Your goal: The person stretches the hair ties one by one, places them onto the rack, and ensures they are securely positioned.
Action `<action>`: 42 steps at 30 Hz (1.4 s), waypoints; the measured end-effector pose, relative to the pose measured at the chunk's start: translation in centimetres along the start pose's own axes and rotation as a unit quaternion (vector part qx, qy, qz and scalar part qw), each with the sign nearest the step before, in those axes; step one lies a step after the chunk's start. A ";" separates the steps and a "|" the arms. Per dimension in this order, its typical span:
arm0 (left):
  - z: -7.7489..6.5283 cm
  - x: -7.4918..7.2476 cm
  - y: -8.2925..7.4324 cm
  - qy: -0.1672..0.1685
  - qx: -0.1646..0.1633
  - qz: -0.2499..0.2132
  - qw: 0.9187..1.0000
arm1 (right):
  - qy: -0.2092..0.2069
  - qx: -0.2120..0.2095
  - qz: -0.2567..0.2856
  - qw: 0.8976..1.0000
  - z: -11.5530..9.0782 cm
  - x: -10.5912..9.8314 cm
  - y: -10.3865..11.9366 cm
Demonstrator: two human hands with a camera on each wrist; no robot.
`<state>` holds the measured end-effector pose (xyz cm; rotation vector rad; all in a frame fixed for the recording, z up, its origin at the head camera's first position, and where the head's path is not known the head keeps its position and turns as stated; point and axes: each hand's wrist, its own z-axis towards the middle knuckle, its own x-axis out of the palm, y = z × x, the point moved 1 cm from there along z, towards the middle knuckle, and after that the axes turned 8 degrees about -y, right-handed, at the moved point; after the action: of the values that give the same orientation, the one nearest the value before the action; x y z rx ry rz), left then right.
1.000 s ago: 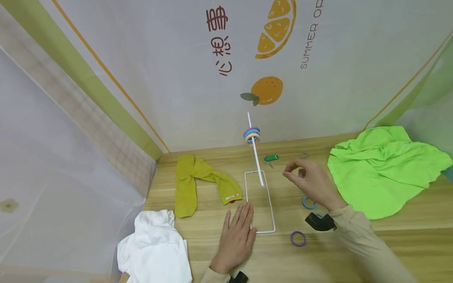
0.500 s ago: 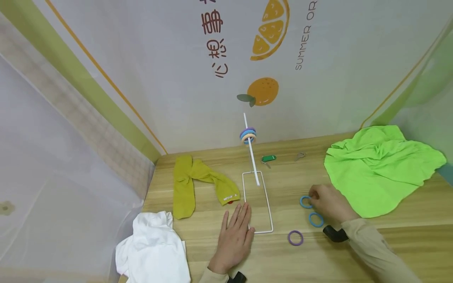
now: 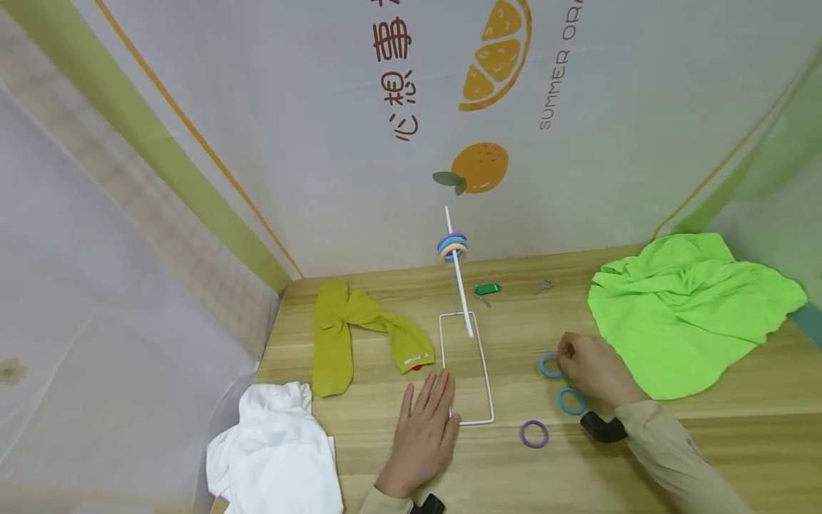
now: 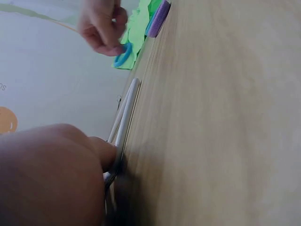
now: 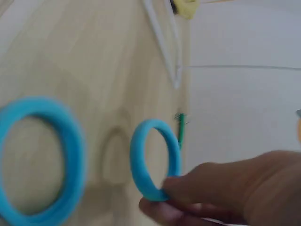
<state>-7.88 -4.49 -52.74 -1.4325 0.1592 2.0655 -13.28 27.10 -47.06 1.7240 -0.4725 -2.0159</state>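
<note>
My right hand pinches the edge of a blue ring between thumb and fingers; the right wrist view shows it lifted off the table, its shadow beside it. A second blue ring and a purple ring lie flat nearby. My left hand rests with straight fingers on the left side of a white wire stand's base. From the stand rises a slanting white rod, and several purple, blue and peach rings hang on it.
A green key tag with a key and another small key lie behind. Mustard cloth and white cloth are on the left; bright green cloth lies on the right. A printed curtain backs the wooden table.
My right hand has come down toward me and to the right, from near the stand to the blue rings, and has taken hold of one. The left hand stays on the base.
</note>
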 end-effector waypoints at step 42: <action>0.0 0.1 0.1 -0.001 0.005 0.025 1.000 | -0.269 -0.297 0.364 0.841 0.3 -3.9 16.0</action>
<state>-7.91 -4.52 -52.84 -1.4344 0.2060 2.1045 -11.35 15.74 -35.35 0.4658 -0.4974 -1.7469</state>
